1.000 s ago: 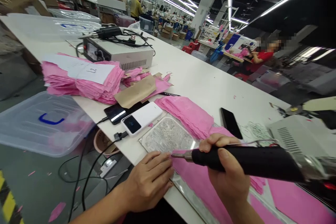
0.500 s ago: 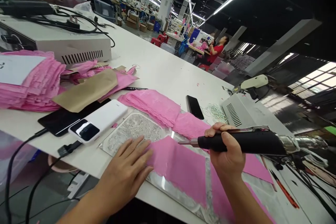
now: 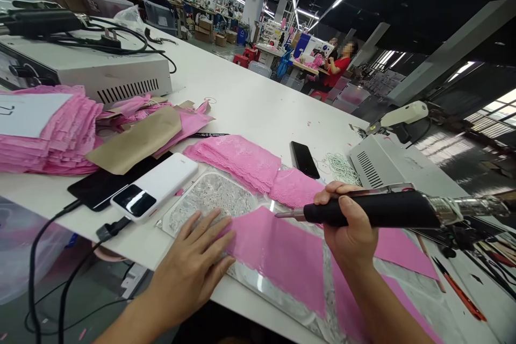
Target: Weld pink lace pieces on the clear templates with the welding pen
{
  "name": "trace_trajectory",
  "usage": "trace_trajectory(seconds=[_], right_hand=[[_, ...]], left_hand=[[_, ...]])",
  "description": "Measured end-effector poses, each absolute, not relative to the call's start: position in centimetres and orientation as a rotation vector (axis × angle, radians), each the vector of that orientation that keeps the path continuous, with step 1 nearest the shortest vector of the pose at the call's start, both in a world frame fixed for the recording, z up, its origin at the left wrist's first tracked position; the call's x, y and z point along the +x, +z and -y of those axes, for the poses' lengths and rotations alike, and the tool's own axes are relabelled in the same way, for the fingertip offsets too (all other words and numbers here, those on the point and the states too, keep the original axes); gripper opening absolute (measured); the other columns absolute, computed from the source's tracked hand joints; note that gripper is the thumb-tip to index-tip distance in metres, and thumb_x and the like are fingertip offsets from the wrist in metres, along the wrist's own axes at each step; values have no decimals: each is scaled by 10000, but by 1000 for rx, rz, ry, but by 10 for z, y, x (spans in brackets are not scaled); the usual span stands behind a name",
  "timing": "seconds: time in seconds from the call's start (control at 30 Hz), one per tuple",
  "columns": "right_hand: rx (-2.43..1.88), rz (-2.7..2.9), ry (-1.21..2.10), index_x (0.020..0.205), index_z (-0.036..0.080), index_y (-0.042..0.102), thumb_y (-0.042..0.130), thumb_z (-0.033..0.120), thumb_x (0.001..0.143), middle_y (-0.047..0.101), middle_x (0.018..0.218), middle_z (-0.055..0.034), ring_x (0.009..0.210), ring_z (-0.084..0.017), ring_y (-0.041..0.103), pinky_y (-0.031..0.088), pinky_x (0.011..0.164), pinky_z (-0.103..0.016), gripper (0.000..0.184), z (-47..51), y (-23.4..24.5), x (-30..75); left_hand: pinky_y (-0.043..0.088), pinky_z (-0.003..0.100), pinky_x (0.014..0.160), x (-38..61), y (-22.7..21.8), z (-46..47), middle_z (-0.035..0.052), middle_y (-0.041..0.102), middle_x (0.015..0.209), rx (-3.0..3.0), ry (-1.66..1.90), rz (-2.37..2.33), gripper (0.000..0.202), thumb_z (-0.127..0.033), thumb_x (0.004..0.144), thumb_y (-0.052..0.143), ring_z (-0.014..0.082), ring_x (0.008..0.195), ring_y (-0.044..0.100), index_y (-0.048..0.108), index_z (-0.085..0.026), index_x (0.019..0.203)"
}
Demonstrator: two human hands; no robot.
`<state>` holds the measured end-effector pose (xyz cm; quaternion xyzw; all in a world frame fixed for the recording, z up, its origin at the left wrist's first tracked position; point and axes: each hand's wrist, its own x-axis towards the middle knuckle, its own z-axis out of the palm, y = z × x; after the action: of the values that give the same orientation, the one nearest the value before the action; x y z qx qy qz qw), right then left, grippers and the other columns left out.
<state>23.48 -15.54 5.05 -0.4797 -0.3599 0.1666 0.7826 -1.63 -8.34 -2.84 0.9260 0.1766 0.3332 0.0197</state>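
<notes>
My left hand [image 3: 197, 258] lies flat with its fingers stretched out, the fingertips on the left end of a pink fabric piece [image 3: 290, 258] and the clear-covered, silvery patterned board [image 3: 213, 193] beneath it. In my right hand [image 3: 355, 226] is a thick black-handled tool [image 3: 371, 209], its fingers wrapped round the grip. The tool's thin metal tip [image 3: 284, 215] points left, at the fabric's upper edge; whether it touches I cannot tell. More pink pieces [image 3: 403, 252] lie on the board to the right, partly behind my right forearm. Folded pink lace fabric [image 3: 237, 164] sits along the board's far edge.
To the left are a white power bank [image 3: 161, 183], a dark phone [image 3: 97, 188], brown paper [image 3: 137, 140] and a stack of pink lace [image 3: 52, 134]. Beyond lie another phone [image 3: 305, 159], pale elastic cord [image 3: 342, 168] and grey vented boxes [image 3: 387, 161]. Orange tweezers [image 3: 459, 290] rest right.
The view has shifted slightly, so the table things sit a little further right. Both hands keep nearly the same place, the tool still held at the fabric's upper edge.
</notes>
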Motion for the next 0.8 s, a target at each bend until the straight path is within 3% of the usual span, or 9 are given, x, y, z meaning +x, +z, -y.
trace_trajectory(seconds=[0.8], right_hand=[[-1053, 794, 278, 770, 211, 623, 660, 251, 720, 564, 810, 9, 597, -101, 554, 491, 588, -294, 73, 178, 61, 255]], left_hand=[[257, 434, 1173, -17, -29, 78, 73, 610, 1321, 2914, 1053, -506, 316, -194, 912, 557, 265, 1365, 427, 614, -170, 1222]])
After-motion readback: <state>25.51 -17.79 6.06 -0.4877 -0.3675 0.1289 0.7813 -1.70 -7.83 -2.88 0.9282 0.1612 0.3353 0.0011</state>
